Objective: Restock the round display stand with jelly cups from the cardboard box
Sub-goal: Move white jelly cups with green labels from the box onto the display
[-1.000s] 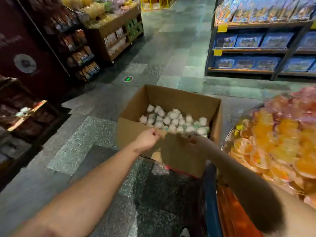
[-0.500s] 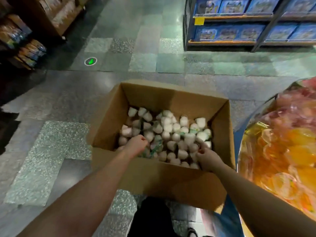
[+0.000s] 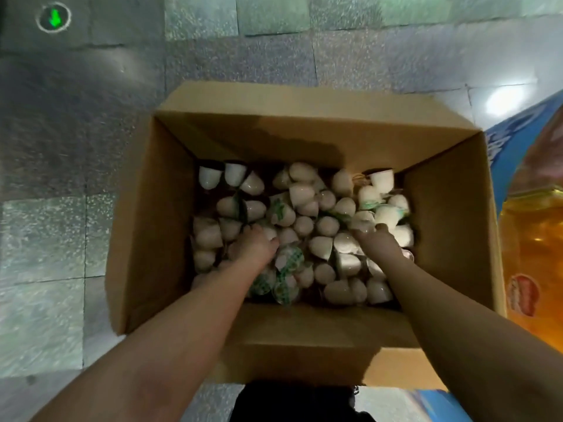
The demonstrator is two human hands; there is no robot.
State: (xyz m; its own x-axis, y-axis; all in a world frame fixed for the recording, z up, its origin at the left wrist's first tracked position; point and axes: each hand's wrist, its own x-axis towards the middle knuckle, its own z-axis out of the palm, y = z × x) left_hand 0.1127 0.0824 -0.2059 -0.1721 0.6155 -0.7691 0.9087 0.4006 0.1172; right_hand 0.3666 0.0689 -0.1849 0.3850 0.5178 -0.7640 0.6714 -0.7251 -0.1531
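So we've got both arms down in the open brown cardboard box [image 3: 146, 226] on the grey tiled floor [image 3: 61, 147], digging into the heap of small white plastic jelly cups [image 3: 304, 226] with green-printed lids. Our left hand [image 3: 259, 243] is curled into the pile and looks like it's closing on cups, though we can't see its fingertips. Our right hand [image 3: 376, 242] is curled over cups near the right wall, probably grabbing some too.

What could go wrong: the cups look smooth and tapered, so an overfull handful would likely spill on the way to the round display stand with orange cups [image 3: 536, 239], just beside the box on the right. Squeezing hard might also pop a foil lid.

Orientation is a total jumble. The cups' long axes run every which way, many lying on their sides, some base-up, a few showing lids.
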